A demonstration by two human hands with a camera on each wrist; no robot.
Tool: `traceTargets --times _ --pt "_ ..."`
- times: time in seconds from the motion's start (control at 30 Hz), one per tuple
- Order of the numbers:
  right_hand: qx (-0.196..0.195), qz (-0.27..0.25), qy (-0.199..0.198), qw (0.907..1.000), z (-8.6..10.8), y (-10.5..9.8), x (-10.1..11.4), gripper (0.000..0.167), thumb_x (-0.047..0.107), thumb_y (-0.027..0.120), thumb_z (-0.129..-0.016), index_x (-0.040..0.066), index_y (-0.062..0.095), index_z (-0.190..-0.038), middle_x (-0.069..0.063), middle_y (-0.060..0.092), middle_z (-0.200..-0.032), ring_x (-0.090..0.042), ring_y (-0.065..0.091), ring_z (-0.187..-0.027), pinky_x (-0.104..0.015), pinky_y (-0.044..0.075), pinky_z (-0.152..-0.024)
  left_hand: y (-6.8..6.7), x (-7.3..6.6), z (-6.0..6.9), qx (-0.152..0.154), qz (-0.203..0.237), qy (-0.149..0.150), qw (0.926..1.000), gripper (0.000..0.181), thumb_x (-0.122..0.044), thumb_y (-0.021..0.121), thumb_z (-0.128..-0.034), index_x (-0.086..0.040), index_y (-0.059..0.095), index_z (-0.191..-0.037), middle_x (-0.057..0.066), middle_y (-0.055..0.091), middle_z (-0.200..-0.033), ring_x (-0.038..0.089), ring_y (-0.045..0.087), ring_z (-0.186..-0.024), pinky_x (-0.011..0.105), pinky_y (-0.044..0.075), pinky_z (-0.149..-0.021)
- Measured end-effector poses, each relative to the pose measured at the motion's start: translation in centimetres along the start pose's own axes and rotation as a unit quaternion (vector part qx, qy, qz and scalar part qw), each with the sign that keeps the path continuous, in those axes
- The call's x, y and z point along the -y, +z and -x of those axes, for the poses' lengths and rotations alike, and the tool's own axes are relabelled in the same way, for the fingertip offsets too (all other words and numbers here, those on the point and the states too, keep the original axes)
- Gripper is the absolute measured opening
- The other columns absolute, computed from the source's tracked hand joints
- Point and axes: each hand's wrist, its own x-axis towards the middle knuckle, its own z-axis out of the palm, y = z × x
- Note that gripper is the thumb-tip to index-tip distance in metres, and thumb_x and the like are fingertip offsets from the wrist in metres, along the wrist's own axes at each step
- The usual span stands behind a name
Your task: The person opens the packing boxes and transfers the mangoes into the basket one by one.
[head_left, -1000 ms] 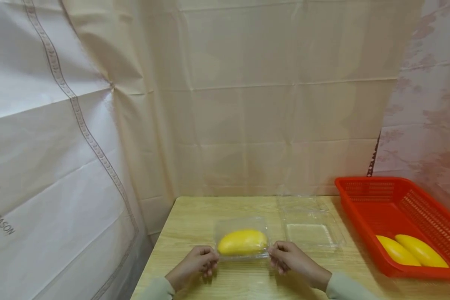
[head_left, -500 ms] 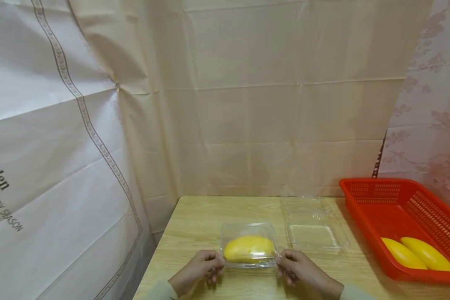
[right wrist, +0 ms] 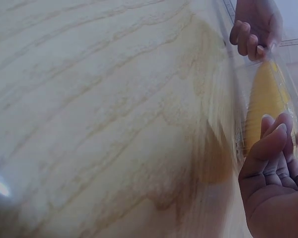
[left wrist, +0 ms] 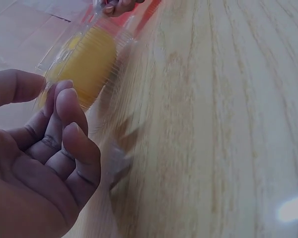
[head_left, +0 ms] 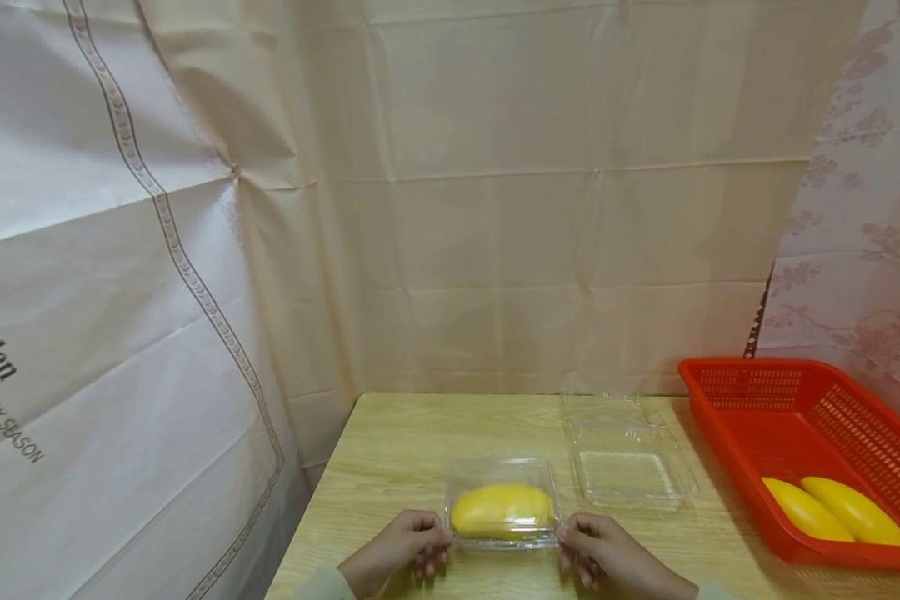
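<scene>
1. Left hand (head_left: 408, 546) first: thumb and fingertips pinch the near left corner of a clear plastic container (head_left: 495, 472), the other fingers loosely curled beneath.
2. Over to the right hand (head_left: 598, 548), a near mirror image, thumb and fingers pinching the container's near right corner; its own wrist view cuts part of the thumb off at the edge.
3. Between the two hands sits the container, squarish and see-through, light glinting along its front edge. Whether its base touches the tabletop (head_left: 393, 446), I cannot tell.
4. Inside it, a plump yellow fruit (head_left: 501, 510), mango-like, lies lengthwise from left to right, seen through the clear plastic.
5. Just beyond, to the right, a second clear container (head_left: 624, 471) rests on the wood-grained tabletop, opened out, its lid folded back toward the far edge.
6. Farther right, a red basket (head_left: 723, 471) with slotted walls, and at its near end two more yellow fruits (head_left: 807, 509), side by side and slanting.
7. Out at the edges, pale sleeves (head_left: 326, 584) at both wrists, a plain beige cloth (head_left: 495, 217) behind, a lettered white cloth (head_left: 120, 333) at left, and a pink-flowered one (head_left: 862, 242) at right.
</scene>
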Motion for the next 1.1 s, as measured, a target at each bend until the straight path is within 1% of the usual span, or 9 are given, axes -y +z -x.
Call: traceTargets --times 0.13,0.27,0.43,0.67,0.77,0.87,1.0,1.07,1.1 --pt "0.010 -0.015 0.006 0.9998 0.3 0.0 0.0 0.038 0.024 0.051 -0.110 -0.012 0.054 -0.098 -0.004 0.068 -0.086 -0.008 0.052 -0.059 -0.020 0.043 -0.054 0.0 0.1 0.1 0.012 -0.001 0.010 0.9999 0.024 -0.024 0.064 -0.1018 -0.003 0.069 -0.091 0.001 0.068 -0.079 0.010 0.055 -0.057 0.021 0.042 -0.051" --pt "0.019 -0.008 0.001 0.9998 0.4 -0.1 0.0 0.041 0.024 0.051 -0.110 -0.016 0.051 -0.100 -0.005 0.067 -0.087 -0.008 0.052 -0.059 -0.020 0.043 -0.054 -0.1 0.1 0.1 0.016 0.001 0.014 0.9998 0.023 -0.025 0.064 -0.1022 -0.006 0.068 -0.090 0.001 0.069 -0.079 0.009 0.055 -0.057 0.021 0.042 -0.052" --pt "0.025 0.000 0.001 0.9997 0.5 -0.2 -0.2 0.044 0.022 0.050 -0.110 -0.022 0.048 -0.105 -0.006 0.068 -0.087 -0.008 0.053 -0.060 -0.020 0.044 -0.054 0.0 0.1 0.2 0.016 0.001 0.010 0.9998 0.022 -0.024 0.064 -0.1022 -0.007 0.068 -0.089 0.001 0.069 -0.079 0.009 0.056 -0.058 0.021 0.042 -0.052" --pt "0.045 0.004 -0.007 0.9990 0.6 -0.5 -0.1 0.045 0.019 0.048 -0.111 -0.025 0.047 -0.107 -0.006 0.067 -0.086 -0.008 0.054 -0.061 -0.018 0.046 -0.055 0.1 0.1 0.4 0.020 0.002 0.014 0.9997 0.022 -0.023 0.063 -0.1026 -0.005 0.069 -0.092 0.000 0.069 -0.079 0.008 0.056 -0.058 0.021 0.042 -0.052" --pt "0.036 0.040 0.001 0.9985 0.6 -0.6 0.2 0.046 0.023 0.050 -0.110 -0.022 0.053 -0.102 -0.006 0.067 -0.083 -0.009 0.052 -0.060 -0.019 0.046 -0.054 -0.1 0.1 0.4 0.034 0.011 0.018 0.9992 0.024 -0.025 0.062 -0.1032 -0.003 0.069 -0.095 0.000 0.069 -0.080 0.008 0.056 -0.059 0.021 0.043 -0.053" --pt "0.013 0.097 0.017 0.9951 0.6 -0.7 0.6 0.047 0.030 0.054 -0.109 -0.014 0.060 -0.094 -0.007 0.067 -0.080 -0.011 0.051 -0.058 -0.021 0.045 -0.053 -0.4 0.3 0.3 0.051 0.021 0.023 0.9982 0.028 -0.026 0.062 -0.1037 0.000 0.069 -0.099 0.000 0.069 -0.082 0.008 0.057 -0.060 0.021 0.044 -0.053" --pt "-0.016 0.165 0.020 0.9859 0.6 -0.7 1.1 0.045 0.034 0.059 -0.106 -0.007 0.064 -0.088 -0.008 0.067 -0.077 -0.013 0.050 -0.056 -0.021 0.042 -0.050 -0.5 0.4 0.2 0.054 0.023 0.022 0.9981 0.031 -0.027 0.060 -0.1047 0.004 0.068 -0.103 0.001 0.068 -0.082 0.009 0.057 -0.060 0.021 0.043 -0.052" --pt "-0.024 0.192 0.004 0.9811 0.6 -0.7 1.2 0.043 0.033 0.061 -0.105 -0.006 0.064 -0.086 -0.007 0.066 -0.076 -0.012 0.047 -0.054 -0.021 0.041 -0.048 -0.4 0.4 0.2 0.051 0.022 0.019 0.9983 0.032 -0.026 0.060 -0.1050 0.005 0.067 -0.103 0.001 0.068 -0.082 0.009 0.056 -0.060 0.022 0.043 -0.052" --pt "-0.033 0.215 -0.007 0.9759 0.6 -0.7 1.2 0.041 0.033 0.063 -0.104 -0.002 0.064 -0.083 -0.003 0.064 -0.073 -0.009 0.046 -0.054 -0.021 0.040 -0.048 -0.3 0.4 0.2 0.049 0.021 0.018 0.9984 0.032 -0.026 0.059 -0.1052 0.005 0.067 -0.103 0.001 0.068 -0.082 0.009 0.056 -0.060 0.022 0.043 -0.052"
